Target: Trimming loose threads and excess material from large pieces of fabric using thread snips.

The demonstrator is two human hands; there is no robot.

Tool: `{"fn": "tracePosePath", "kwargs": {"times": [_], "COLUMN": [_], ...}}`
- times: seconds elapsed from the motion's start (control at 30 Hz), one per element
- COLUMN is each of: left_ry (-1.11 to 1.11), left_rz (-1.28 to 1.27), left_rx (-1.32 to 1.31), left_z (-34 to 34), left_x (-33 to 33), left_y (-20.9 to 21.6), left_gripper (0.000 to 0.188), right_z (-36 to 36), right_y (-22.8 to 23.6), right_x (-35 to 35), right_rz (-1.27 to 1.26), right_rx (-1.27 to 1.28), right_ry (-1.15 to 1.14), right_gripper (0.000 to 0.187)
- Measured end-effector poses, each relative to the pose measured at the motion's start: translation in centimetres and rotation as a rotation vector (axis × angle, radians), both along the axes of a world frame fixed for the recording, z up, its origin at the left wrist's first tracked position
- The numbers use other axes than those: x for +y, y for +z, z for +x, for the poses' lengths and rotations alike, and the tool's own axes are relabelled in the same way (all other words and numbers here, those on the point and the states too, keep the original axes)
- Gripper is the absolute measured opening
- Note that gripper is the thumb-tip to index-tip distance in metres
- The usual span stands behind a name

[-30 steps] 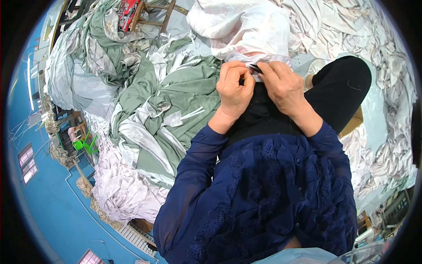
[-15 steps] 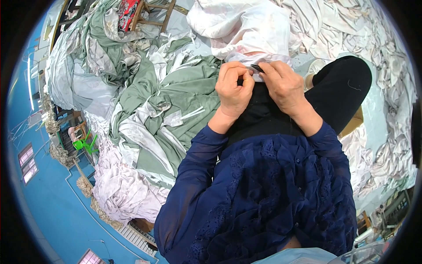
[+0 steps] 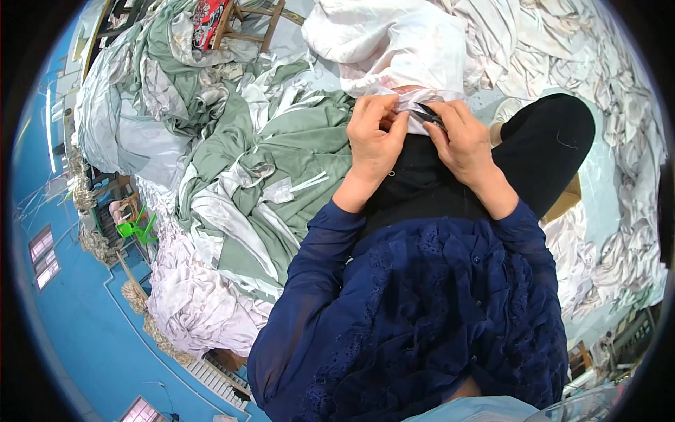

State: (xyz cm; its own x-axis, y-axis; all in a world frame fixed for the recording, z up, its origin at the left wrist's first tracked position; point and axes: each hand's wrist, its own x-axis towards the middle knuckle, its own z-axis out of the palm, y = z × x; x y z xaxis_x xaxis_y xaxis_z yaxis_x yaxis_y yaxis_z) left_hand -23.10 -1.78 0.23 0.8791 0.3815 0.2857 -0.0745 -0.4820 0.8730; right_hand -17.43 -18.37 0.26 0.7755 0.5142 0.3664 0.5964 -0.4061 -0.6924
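Pale pinkish-white cloth [image 3: 401, 53] lies over my lap, its near edge bunched between my hands. My left hand [image 3: 374, 137] is closed in a pinch on that edge. In my right hand [image 3: 460, 141] I hold small black thread snips [image 3: 427, 114], their pointed blades parted and aimed left at the cloth edge. The snips' tips are close to the cloth; whether they touch it I cannot tell. My right fingers hide part of the snips' handle.
A heap of green and white cloth [image 3: 281, 155] lies to my left, with a pinkish-white pile [image 3: 204, 288] nearer. More pale cloth [image 3: 626, 141] spreads along the right. A wooden stool [image 3: 249, 24] stands at the far left, and a small green chair [image 3: 137, 226] beyond the heaps.
My right hand has shifted slightly right, away from the left hand. The snips show more fully now, with their blades apart. My left hand keeps its pinch on the cloth.
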Motion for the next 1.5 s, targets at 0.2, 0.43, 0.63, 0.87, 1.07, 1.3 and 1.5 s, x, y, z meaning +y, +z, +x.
{"fn": "tracePosePath", "kwargs": {"times": [0.2,0.43,0.63,0.87,1.07,1.3,1.5], "left_ry": [0.047,0.083,0.061,0.030,-0.008,-0.064,-0.140], "left_rz": [0.156,0.208,0.195,0.217,0.198,0.207,0.167], "left_rx": [-0.027,-0.039,-0.048,-0.081,-0.083,-0.124,-0.125], "left_z": [-0.3,-0.7,-1.1,-1.4,-1.5,-1.5,-1.6], "left_x": [0.1,0.2,0.1,0.1,0.0,0.1,0.3], "left_y": [-0.4,-0.5,-0.3,-0.2,0.0,0.0,0.0], "left_gripper": [0.020,0.011,0.009,0.012,0.013,0.013,0.013], "right_z": [0.4,0.3,-0.3,-0.7,-0.5,-0.3,-0.3], "right_y": [0.1,1.0,1.2,1.1,0.8,0.7,0.4], "right_x": [0.0,0.6,0.9,1.0,1.3,1.6,1.7], "right_rz": [0.107,-0.038,-0.079,-0.099,-0.081,-0.056,-0.066], "right_rx": [0.047,-0.037,-0.157,-0.183,-0.184,-0.191,-0.188], "right_ry": [-0.012,0.033,0.037,0.040,0.044,0.062,0.072], "right_gripper": [0.029,0.032,0.036,0.036,0.036,0.038,0.039]}}
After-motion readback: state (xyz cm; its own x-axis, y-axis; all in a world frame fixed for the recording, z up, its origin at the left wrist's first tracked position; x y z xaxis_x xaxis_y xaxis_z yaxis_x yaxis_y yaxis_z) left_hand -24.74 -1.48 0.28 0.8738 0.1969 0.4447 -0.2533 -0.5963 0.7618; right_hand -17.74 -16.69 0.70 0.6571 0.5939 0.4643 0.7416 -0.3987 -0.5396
